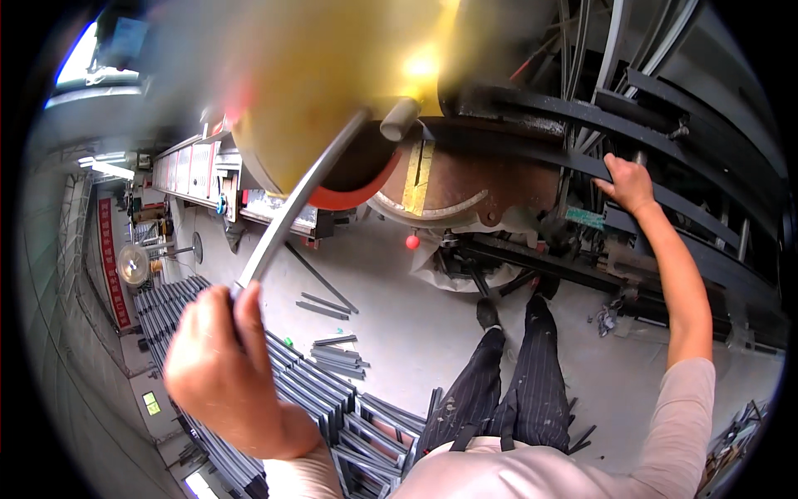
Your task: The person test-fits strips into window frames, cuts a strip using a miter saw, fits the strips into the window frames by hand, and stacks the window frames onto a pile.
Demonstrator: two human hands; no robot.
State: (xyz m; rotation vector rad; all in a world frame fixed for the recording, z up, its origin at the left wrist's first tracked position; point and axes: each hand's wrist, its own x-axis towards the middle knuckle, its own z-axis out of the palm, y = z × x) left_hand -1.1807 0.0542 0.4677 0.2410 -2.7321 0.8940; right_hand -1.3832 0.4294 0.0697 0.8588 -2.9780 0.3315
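My left hand (229,374) is closed round the lower end of a long grey metal lever (303,195). That lever slants up to a large machine with a yellow round guard (278,108), which looks like a cut-off saw. A bright glow shows at the guard's top right; the upper part is blurred. My right hand (629,185), its arm stretched out, grips a dark metal bar (544,151) that runs in toward the saw. Where bar and disc meet is hidden. An orange-red curved rim (357,198) edges the guard's lower side.
More long dark metal bars (698,145) lie on a rack at the right. Cut pieces (337,356) lie on the floor, near stacked metal frames (291,387) at lower left. A red ball knob (412,242) sits under the saw. A fan (133,264) stands far left.
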